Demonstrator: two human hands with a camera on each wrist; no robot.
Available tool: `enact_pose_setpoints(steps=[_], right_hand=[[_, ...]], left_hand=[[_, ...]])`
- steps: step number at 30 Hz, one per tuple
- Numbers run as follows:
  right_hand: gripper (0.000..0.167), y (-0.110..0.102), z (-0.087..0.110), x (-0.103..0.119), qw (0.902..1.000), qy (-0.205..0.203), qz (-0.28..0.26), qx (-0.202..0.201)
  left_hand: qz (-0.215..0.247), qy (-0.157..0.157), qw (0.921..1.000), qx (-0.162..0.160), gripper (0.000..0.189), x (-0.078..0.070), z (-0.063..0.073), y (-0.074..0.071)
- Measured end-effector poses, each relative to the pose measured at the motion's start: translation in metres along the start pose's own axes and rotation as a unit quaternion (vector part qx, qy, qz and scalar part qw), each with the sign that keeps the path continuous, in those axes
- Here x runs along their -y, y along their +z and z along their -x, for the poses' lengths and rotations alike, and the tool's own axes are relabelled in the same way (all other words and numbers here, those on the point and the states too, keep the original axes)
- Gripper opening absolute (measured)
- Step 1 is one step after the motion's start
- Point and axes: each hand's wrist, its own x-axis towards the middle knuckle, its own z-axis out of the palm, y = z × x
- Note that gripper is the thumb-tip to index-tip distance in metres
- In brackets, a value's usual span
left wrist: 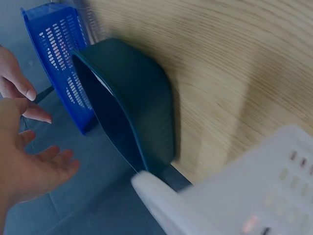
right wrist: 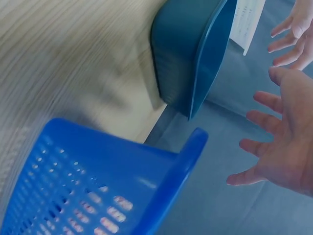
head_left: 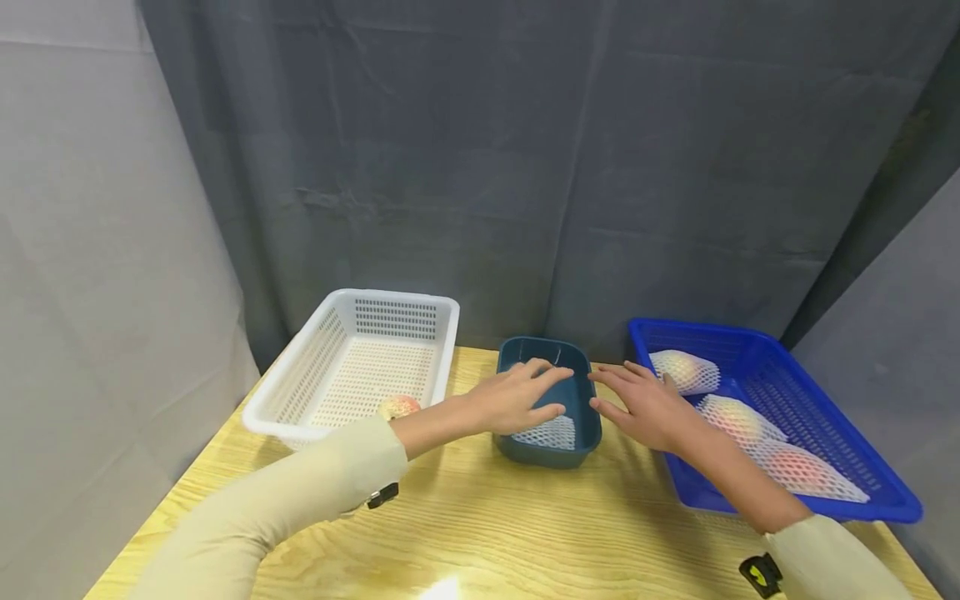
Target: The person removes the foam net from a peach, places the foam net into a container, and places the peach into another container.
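Head view: at left, a white slotted basket (head_left: 375,367) holds a red-and-yellow peach (head_left: 399,406) at its near right side. The left hand (head_left: 517,396), fingers spread wide, hovers over a dark teal tub (head_left: 543,457) with white foam netting (head_left: 551,433) inside. The right hand (head_left: 641,404), fingers also wide, hovers by its right rim. Rightmost, a blue basket (head_left: 810,408) contains three foam-netted peaches (head_left: 742,419).

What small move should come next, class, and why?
Probably lower the empty left grip to the foam net: it lies in the teal bin beneath, and the fruit in the white basket looks bare, while the blue basket holds netted fruits.
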Motion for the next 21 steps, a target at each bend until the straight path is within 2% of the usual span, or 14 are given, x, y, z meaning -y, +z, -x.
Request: enact_pose_setpoints(steps=[8,15,21], right_hand=[[0.054,0.000,0.012,-0.011,0.9997,0.020,0.014,0.008],[0.054,0.002,0.021,-0.021,0.9993,0.033,0.020,0.001],[0.052,0.005,0.030,-0.031,0.9992,0.031,0.025,-0.007]], left_hand=[[-0.006,0.017,0.9998,0.009,0.059,-0.021,-0.016,0.010],[-0.023,0.048,0.9986,0.005,0.059,-0.037,-0.027,0.020],[-0.016,0.066,0.9977,0.007,0.059,-0.047,-0.034,0.024]])
